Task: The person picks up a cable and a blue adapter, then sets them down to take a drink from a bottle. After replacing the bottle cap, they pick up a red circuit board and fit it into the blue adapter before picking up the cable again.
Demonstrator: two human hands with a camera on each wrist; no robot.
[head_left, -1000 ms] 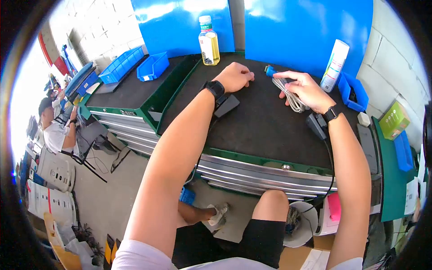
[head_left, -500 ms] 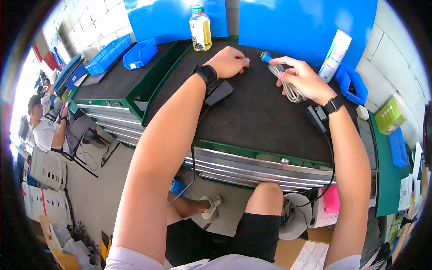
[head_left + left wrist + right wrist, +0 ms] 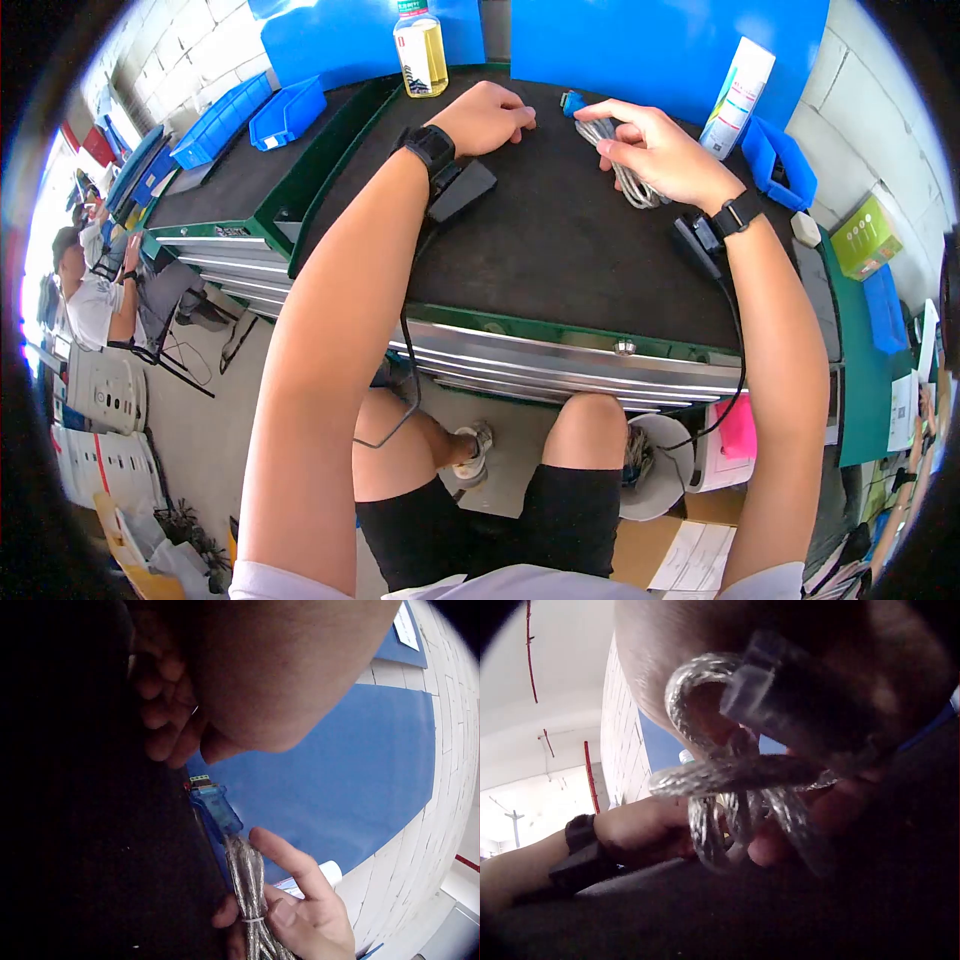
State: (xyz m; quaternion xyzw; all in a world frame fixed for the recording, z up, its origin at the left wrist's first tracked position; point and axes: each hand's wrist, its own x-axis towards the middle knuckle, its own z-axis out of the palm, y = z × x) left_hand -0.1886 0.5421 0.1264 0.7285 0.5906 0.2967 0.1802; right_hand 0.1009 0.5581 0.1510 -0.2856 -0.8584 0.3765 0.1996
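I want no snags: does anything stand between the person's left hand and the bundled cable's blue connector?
Nothing visible does: in the head view, only dark worktop lies between the left hand and the blue connector. The right hand holds the bundled cable; the bottle stands outside that gap.

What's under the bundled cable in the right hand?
The dark worktop lies below the bundled cable; in the left wrist view, fingertips of the right hand show between them. Whatever the cable covers is hidden.

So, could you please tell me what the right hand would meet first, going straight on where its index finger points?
Probably the left hand, beyond the blue connector on the cable that the right hand holds; relative height is hard to judge.
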